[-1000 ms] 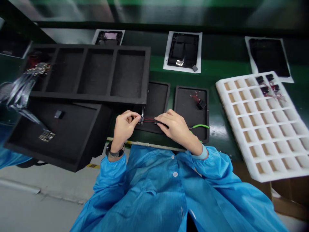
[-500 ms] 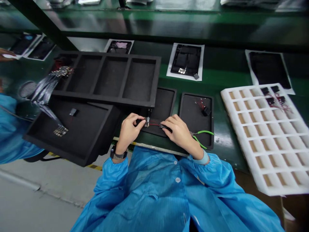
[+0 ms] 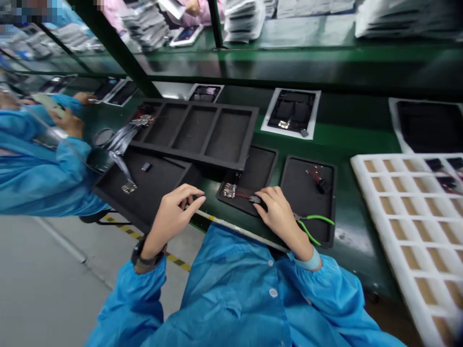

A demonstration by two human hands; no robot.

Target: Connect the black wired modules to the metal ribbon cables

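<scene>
My left hand (image 3: 178, 210) is raised off the work at the bench's front edge, thumb and forefinger apart, holding nothing. A small circuit board (image 3: 229, 191) lies on a shallow black tray (image 3: 249, 166) in front of me. Red wires run from it to a small black block (image 3: 254, 198), pinched at its right end by the fingertips of my right hand (image 3: 278, 208). Below my right wrist and to its right, green-handled cutters (image 3: 316, 219) rest on a second black tray (image 3: 302, 180), which also carries another black block with red wires (image 3: 321, 184).
A compartmented black tray (image 3: 190, 127) stands at the left, above a deep black tray (image 3: 144, 185) holding a board on a ribbon cable. A white foam grid (image 3: 398, 193) fills the right. Tablet shells (image 3: 291, 111) lie behind. A co-worker's blue sleeve (image 3: 54, 159) is at far left.
My left hand has let go of the circuit board and drawn back to the left. My right hand stays at the black block. The view has swung left and up.
</scene>
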